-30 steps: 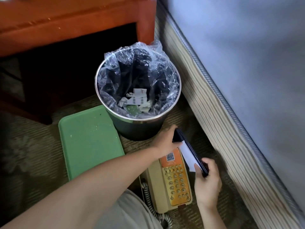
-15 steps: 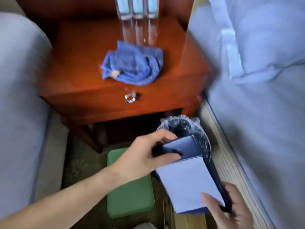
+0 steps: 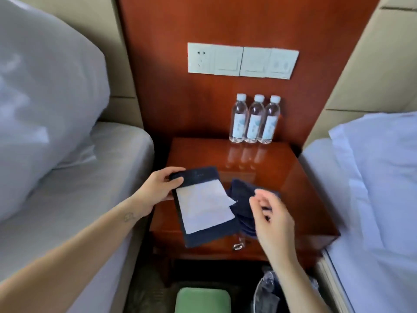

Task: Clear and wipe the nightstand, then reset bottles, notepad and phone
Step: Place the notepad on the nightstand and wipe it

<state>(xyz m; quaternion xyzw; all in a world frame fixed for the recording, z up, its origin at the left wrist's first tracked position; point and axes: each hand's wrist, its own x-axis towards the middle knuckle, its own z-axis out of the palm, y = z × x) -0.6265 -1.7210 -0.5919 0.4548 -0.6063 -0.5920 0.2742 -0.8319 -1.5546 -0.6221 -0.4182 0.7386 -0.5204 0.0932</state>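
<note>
Notepad [image 3: 204, 208] has risen to nightstand [image 3: 293, 177], left hand [image 3: 158, 190] gripping it; capped bottles [image 3: 255, 119] behind.

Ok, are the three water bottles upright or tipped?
Upright: all three bottles stand side by side, caps on top, at the back edge of the nightstand.

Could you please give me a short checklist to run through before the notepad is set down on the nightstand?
1. Grip on the notepad: ok, the left hand holds its top left corner.
2. Right hand free to help: ok, it hovers beside the pad and holds nothing.
3. Landing spot on the nightstand: not ok, the blue cloth lies right beside the pad.
4. Paper lying flat: not ok, the top sheet sticks out at its right corner.
5. Bottles reset: ok, three stand upright in a row at the back.
6. Phone returned: cannot tell, it is not in view.
</note>
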